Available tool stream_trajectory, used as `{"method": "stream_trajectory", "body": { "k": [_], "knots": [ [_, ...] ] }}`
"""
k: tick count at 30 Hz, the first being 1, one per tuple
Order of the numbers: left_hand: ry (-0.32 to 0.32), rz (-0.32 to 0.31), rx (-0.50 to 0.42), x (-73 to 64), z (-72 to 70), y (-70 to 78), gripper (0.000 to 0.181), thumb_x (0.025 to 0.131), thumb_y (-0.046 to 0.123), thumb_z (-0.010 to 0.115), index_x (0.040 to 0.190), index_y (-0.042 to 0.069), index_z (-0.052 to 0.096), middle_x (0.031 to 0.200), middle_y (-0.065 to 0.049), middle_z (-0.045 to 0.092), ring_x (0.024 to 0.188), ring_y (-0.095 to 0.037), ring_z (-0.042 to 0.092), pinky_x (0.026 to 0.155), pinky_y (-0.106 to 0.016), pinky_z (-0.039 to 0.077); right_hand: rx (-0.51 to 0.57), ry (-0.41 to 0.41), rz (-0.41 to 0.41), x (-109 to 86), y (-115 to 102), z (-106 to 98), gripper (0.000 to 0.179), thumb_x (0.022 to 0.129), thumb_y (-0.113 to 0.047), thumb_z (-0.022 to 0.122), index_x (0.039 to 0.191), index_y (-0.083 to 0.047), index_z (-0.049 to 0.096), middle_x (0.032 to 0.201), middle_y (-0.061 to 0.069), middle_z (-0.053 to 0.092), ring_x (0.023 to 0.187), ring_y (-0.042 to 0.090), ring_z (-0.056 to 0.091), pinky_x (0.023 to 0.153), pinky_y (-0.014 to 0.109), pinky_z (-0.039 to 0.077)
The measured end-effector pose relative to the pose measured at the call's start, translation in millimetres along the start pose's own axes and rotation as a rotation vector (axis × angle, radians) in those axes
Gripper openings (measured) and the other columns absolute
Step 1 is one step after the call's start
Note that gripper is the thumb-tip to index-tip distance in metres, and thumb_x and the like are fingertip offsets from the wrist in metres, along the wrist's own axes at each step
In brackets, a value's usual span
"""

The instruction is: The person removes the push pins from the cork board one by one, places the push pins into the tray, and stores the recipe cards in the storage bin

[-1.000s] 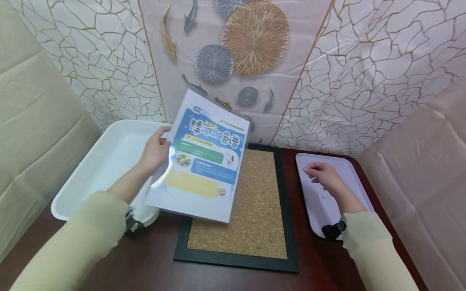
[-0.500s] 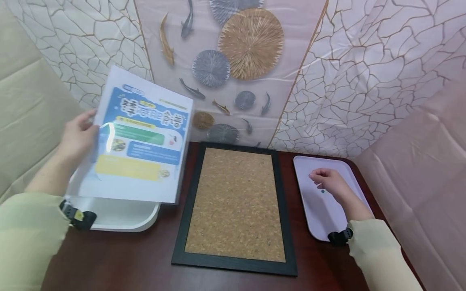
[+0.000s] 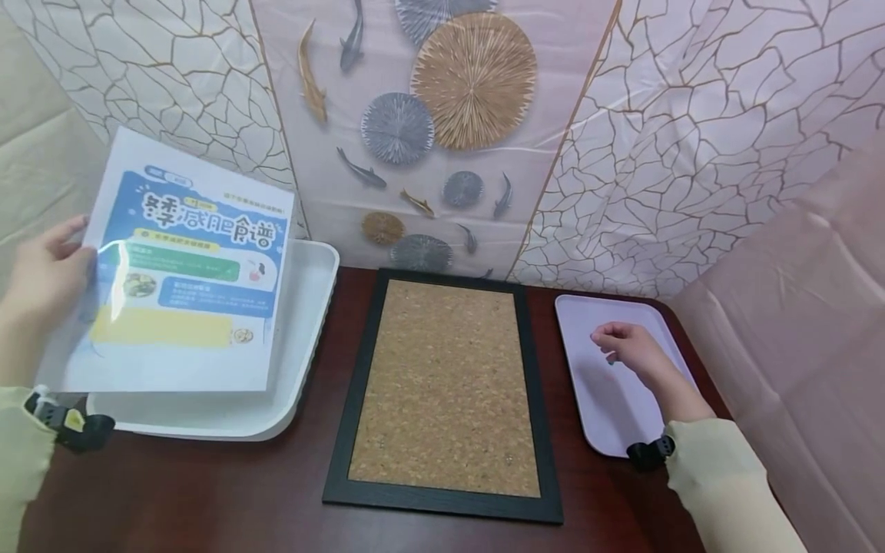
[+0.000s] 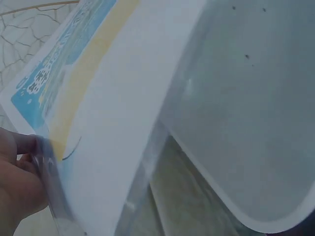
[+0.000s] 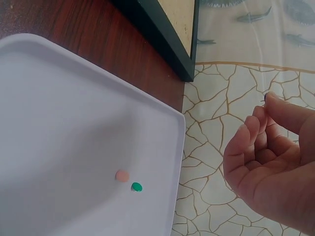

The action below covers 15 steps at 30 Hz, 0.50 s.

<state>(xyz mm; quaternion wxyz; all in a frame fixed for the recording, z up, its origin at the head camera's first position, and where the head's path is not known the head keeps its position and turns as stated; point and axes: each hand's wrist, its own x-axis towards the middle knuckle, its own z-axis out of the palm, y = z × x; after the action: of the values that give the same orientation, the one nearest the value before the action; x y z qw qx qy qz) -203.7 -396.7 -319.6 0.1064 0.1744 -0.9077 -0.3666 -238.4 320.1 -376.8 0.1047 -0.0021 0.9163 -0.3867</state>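
Observation:
My left hand (image 3: 44,273) pinches the left edge of a poster (image 3: 166,369) in a glossy clear sleeve, printed with blue, green and yellow panels. It is held tilted over the white basin (image 3: 307,322) on the left, covering much of it. On the right, my right hand (image 3: 636,353) hovers over the lilac tray (image 3: 615,422), thumb and forefinger together. The right wrist view shows a small dark thumbtack (image 5: 266,97) between those fingertips. A pink thumbtack (image 5: 122,175) and a green thumbtack (image 5: 137,187) lie on the tray.
A cork board (image 3: 449,384) in a black frame lies flat on the dark red table (image 3: 207,491), between basin and tray. A patterned cloth (image 3: 477,192) hangs behind, with pale fabric walls (image 3: 795,307) at both sides. Tiny dark specks (image 4: 247,56) show inside the basin.
My left hand has carried the poster leftward, from over the cork board to over the basin, uncovering the board. My right hand has stayed above the tray with only a slight shift.

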Motion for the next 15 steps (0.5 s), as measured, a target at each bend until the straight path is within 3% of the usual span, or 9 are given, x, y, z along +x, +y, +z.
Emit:
{"method": "stream_trajectory", "body": {
  "k": [4,6,8,9,11,15],
  "knots": [
    [-0.062,0.072,0.002,-3.5,12.5,-6.2,0.056,0.097,0.023,0.029,0.149,0.011,0.013,0.128,-0.043,0.040,0.064,0.015,0.040,0.055,-0.012,0.039,-0.006,0.006,0.007,-1.1,2,-1,0.036,0.096,-0.023,0.049,0.108,0.010,0.055,0.081,-0.004,0.054,0.077,0.009,0.052,0.071,0.026,0.049],
    [-0.103,0.089,-0.001,-6.9,20.4,-4.6,0.055,0.098,0.021,0.027,0.148,0.007,0.011,0.126,-0.045,0.038,0.068,-0.001,0.055,0.065,-0.023,0.050,-0.009,0.010,0.009,-1.4,3,-1,0.035,0.096,-0.022,0.049,0.107,0.010,0.055,0.080,-0.004,0.054,0.078,0.010,0.052,0.071,0.025,0.049],
    [-0.145,0.066,0.008,-9.7,27.7,-1.7,0.055,0.099,0.022,0.024,0.149,0.008,0.007,0.132,-0.044,0.033,0.092,-0.028,0.061,0.083,-0.043,0.051,-0.005,0.014,0.012,-1.5,4,-2,0.034,0.096,-0.021,0.049,0.107,0.011,0.055,0.080,-0.005,0.054,0.078,0.010,0.052,0.070,0.024,0.050],
    [-0.158,0.054,0.018,-10.6,30.7,-0.3,0.055,0.099,0.023,0.023,0.149,0.009,0.006,0.134,-0.043,0.030,0.105,-0.040,0.055,0.091,-0.053,0.045,-0.002,0.014,0.010,-1.7,5,-2,0.033,0.096,-0.021,0.049,0.106,0.011,0.055,0.079,-0.006,0.054,0.079,0.010,0.052,0.070,0.024,0.050],
    [-0.178,0.033,0.036,-11.9,36.2,2.6,0.054,0.099,0.024,0.020,0.149,0.011,0.004,0.139,-0.042,0.025,0.123,-0.057,0.030,0.098,-0.068,0.027,0.005,0.017,0.012,-2.1,5,-2,0.032,0.096,-0.020,0.050,0.105,0.010,0.056,0.078,-0.007,0.054,0.078,0.010,0.052,0.071,0.024,0.050],
    [-0.178,0.043,0.089,-10.2,43.9,4.3,0.053,0.099,0.021,0.020,0.149,0.012,0.006,0.140,-0.041,0.024,0.125,-0.059,0.025,0.101,-0.068,0.021,0.009,0.021,0.009,-4.2,5,-4,0.032,0.096,-0.020,0.050,0.104,0.010,0.055,0.077,-0.010,0.054,0.075,0.006,0.052,0.070,0.024,0.050]
  ]
}}
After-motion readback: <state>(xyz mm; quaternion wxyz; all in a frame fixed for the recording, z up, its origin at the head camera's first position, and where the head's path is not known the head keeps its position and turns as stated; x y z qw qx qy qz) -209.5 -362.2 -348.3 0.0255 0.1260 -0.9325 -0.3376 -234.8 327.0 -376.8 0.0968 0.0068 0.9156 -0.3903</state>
